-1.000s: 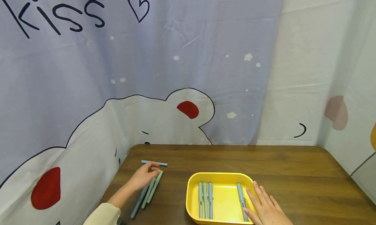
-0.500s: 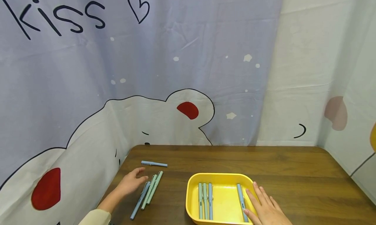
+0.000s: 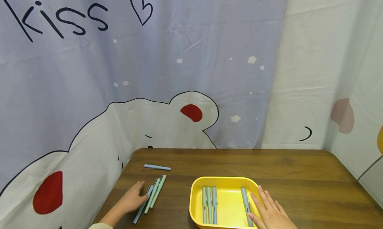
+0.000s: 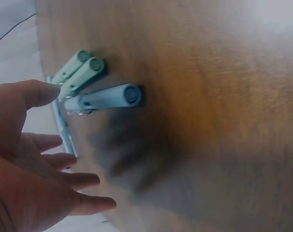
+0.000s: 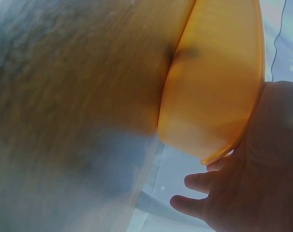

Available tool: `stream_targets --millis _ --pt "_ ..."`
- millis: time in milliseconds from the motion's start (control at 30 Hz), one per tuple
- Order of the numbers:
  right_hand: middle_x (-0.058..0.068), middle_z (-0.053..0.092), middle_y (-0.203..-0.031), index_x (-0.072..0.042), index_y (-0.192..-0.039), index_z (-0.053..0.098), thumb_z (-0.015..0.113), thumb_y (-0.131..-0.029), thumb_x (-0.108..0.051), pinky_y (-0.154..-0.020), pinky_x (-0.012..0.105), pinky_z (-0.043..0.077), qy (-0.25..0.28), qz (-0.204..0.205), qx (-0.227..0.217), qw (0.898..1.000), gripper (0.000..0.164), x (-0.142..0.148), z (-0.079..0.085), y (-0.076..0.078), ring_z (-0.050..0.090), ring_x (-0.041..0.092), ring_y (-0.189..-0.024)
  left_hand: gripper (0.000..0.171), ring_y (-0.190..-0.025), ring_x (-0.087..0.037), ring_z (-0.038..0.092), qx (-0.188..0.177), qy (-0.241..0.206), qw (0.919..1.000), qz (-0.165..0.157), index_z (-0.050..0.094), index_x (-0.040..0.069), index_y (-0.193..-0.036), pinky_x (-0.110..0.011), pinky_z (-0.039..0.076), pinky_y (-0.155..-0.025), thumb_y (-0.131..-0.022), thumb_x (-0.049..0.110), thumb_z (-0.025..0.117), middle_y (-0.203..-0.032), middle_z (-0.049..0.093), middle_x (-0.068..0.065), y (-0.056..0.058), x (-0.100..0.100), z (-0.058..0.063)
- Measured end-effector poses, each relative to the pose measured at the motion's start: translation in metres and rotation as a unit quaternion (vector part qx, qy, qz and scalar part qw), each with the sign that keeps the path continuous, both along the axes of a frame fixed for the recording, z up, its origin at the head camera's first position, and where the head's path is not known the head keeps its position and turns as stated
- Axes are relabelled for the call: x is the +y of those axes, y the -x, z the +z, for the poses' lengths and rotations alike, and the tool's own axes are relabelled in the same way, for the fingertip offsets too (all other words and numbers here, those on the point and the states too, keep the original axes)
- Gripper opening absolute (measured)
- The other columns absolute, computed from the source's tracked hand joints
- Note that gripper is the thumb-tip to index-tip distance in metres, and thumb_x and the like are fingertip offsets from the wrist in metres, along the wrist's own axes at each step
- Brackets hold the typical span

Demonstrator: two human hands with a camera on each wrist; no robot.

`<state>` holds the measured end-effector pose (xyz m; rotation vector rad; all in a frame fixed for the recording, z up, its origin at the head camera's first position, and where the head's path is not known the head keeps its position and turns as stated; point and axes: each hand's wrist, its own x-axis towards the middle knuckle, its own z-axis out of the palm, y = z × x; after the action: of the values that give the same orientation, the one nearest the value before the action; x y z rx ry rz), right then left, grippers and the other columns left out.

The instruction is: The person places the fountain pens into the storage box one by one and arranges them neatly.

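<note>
My left hand (image 3: 131, 199) hovers with spread fingers beside a blue pen (image 3: 140, 212) on the table; in the head view its thumb overlaps that pen, while the left wrist view shows nothing gripped. Two green pens (image 3: 158, 191) lie alongside it. Farther back, another blue pen (image 3: 157, 168) lies crosswise. My right hand (image 3: 270, 210), fingers extended, rests over the right rim of a yellow tray (image 3: 222, 177). Inside the tray, two green pens (image 3: 204, 204) and a blue pen (image 3: 214, 204) stand side by side at left, and one blue pen (image 3: 246, 204) lies at right, near my right fingertips.
The brown wooden table (image 3: 299, 175) extends behind and to the right of the tray. A printed curtain (image 3: 227, 72) hangs along its back and sides. The tray's raised outer wall (image 5: 209, 92) shows in the right wrist view.
My left hand has drawn back from near the far blue pen, leftward and toward me, to the nearer blue pen. The right hand and tray stay put.
</note>
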<state>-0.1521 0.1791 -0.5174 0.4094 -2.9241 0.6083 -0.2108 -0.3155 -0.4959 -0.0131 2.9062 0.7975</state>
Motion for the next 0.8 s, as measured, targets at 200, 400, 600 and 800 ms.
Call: stream_targets --millis 200,400,600,800 --pt "0.008 0.018 -0.155 -0.019 -0.144 0.037 0.040 -0.087 -0.068 -0.102 0.064 0.025 -0.046 -0.011 -0.025 0.999 0.076 -0.001 0.006 -0.001 0.025 0.035 -0.138 0.064 -0.127 -0.057 0.025 -0.021 0.044 0.9987 0.014 0.039 -0.003 -0.138 -0.079 0.021 -0.087 -0.086 0.027 0.063 -0.143 0.030 -0.032 -0.004 0.001 -0.011" --pt "0.007 0.020 -0.155 -0.021 -0.145 0.035 0.039 -0.086 -0.069 -0.102 0.064 0.026 -0.057 -0.014 -0.030 0.998 0.076 -0.002 0.008 -0.003 0.026 0.035 -0.137 0.060 -0.126 -0.056 0.028 -0.007 0.078 0.9967 0.020 0.044 -0.001 -0.135 -0.079 0.023 -0.086 -0.083 0.022 0.060 -0.140 0.035 -0.031 -0.004 0.003 -0.017" --pt "0.006 0.020 -0.155 -0.021 -0.145 0.035 0.038 -0.087 -0.068 -0.102 0.062 0.027 -0.059 -0.011 -0.016 0.998 0.074 -0.002 0.006 -0.003 0.027 0.034 -0.137 0.061 -0.127 -0.055 0.026 -0.023 0.120 0.9918 0.035 0.043 0.002 -0.137 -0.077 0.023 -0.089 -0.084 0.027 0.059 -0.143 0.034 -0.027 -0.002 0.006 -0.021" --pt "0.005 0.019 -0.155 -0.021 -0.145 0.034 0.038 -0.087 -0.068 -0.102 0.062 0.027 -0.053 -0.009 -0.022 0.998 0.075 0.000 0.004 -0.002 0.026 0.033 -0.138 0.059 -0.125 -0.055 0.028 -0.057 0.132 0.9887 0.043 0.045 0.001 -0.135 -0.073 0.028 -0.089 -0.088 0.033 0.059 -0.141 0.036 -0.027 -0.005 0.013 -0.017"
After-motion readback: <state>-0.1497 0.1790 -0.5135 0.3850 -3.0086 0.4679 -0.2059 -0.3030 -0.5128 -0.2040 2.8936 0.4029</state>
